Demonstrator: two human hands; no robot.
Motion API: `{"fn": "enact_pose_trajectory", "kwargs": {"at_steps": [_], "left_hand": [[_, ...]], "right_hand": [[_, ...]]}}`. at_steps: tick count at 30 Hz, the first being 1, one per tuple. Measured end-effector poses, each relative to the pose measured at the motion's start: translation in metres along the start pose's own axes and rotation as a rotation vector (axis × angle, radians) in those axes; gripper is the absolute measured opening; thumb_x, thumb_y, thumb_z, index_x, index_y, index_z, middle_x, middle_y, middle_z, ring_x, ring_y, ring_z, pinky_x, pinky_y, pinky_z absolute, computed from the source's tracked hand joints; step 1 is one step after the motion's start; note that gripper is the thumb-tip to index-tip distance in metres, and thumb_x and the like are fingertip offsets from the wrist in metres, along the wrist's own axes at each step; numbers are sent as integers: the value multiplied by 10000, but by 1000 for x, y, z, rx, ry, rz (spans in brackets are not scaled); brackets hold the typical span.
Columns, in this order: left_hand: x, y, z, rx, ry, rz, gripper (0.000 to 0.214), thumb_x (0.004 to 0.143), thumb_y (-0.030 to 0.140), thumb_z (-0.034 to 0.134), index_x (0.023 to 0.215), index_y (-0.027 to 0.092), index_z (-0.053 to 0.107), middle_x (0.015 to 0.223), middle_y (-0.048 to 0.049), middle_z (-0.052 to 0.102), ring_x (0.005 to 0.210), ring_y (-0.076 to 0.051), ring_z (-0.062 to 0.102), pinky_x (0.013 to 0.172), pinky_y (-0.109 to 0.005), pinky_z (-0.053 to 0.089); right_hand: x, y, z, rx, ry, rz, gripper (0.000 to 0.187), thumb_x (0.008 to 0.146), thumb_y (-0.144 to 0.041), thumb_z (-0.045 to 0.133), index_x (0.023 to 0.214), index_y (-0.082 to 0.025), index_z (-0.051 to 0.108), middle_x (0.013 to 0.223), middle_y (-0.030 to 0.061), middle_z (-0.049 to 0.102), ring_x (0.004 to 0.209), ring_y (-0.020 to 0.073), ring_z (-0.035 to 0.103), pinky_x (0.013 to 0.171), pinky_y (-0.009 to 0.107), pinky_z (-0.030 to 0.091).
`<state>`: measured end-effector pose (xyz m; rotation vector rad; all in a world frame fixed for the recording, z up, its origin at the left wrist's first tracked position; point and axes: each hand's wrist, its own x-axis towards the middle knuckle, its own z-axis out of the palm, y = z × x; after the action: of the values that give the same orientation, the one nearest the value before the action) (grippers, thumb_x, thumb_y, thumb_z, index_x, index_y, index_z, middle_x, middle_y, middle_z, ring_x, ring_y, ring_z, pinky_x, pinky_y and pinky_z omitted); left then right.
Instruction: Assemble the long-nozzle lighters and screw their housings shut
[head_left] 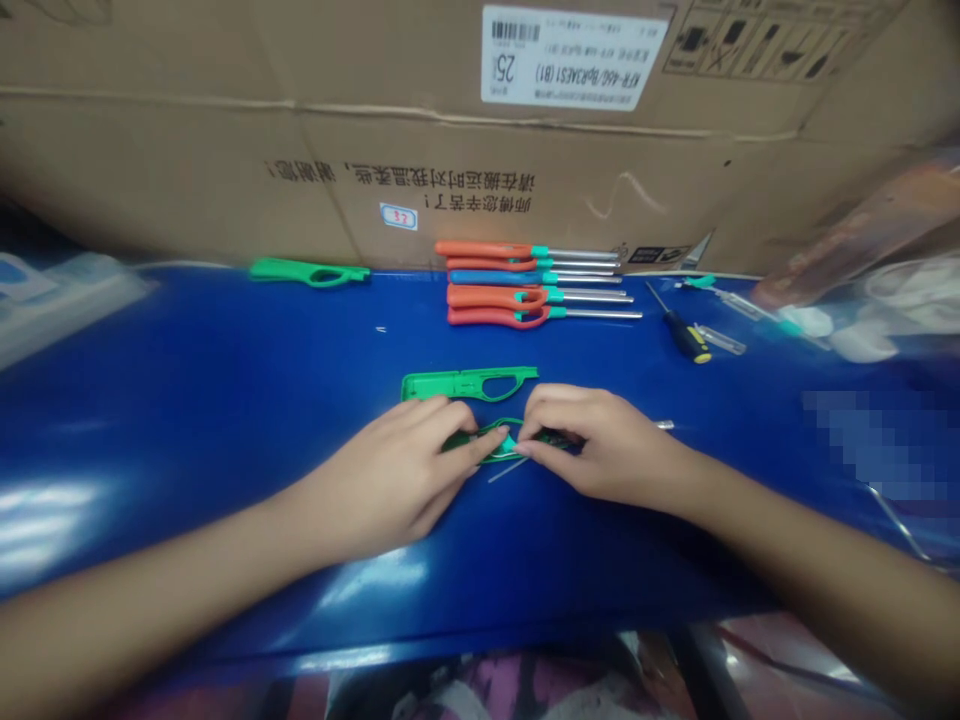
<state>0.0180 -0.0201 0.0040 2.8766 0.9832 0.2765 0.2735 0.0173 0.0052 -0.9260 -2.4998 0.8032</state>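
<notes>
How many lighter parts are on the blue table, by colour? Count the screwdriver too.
Orange lighters: 4
Blue lighter: 1
Green shells: 3, one between left hand and right hand
Screwdriver: 1
Total: 9

The table [225,400] has a glossy blue surface that throws back light. The green shell [469,383] looks like smooth plastic. The lighters [525,285] pair orange plastic grips with shiny metal tubes. The box [225,150] behind is matt brown cardboard.
</notes>
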Motion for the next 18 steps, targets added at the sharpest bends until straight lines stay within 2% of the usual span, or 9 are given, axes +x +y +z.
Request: {"fn": "enact_pose_trajectory", "kwargs": {"at_steps": [6,12,15,18], "left_hand": [[-2,-4,5,-71,60,-3,437,1033,203,435,1460,212,529,1274,-144,627,1119,-283,585,920,-449,536],[-2,-5,6,-67,118,29,420,1028,191,452,1425,268,564,1337,-96,647,1148,-273,610,935,-428,539],[-2,-6,6,-85,111,4,379,1031,198,454,1377,263,594,1383,-93,624,1191,-279,601,960,-446,532],[-2,-7,5,-106,90,2,361,1036,194,442,1344,281,607,1416,-86,599,1230,-280,582,969,-458,526]], "right_hand": [[0,3,1,23,74,-16,33,902,-219,691,878,-198,684,910,15,677,800,122,623,716,248,459],[4,-2,-1,-38,105,-45,58,899,-204,643,865,-200,690,878,13,680,756,119,610,673,242,450],[7,14,-20,-43,285,-17,138,919,-221,598,819,-189,688,793,11,653,632,109,542,594,243,421],[0,50,-58,-308,557,151,121,896,-192,577,879,-181,697,870,62,679,734,170,597,675,298,444]]}}
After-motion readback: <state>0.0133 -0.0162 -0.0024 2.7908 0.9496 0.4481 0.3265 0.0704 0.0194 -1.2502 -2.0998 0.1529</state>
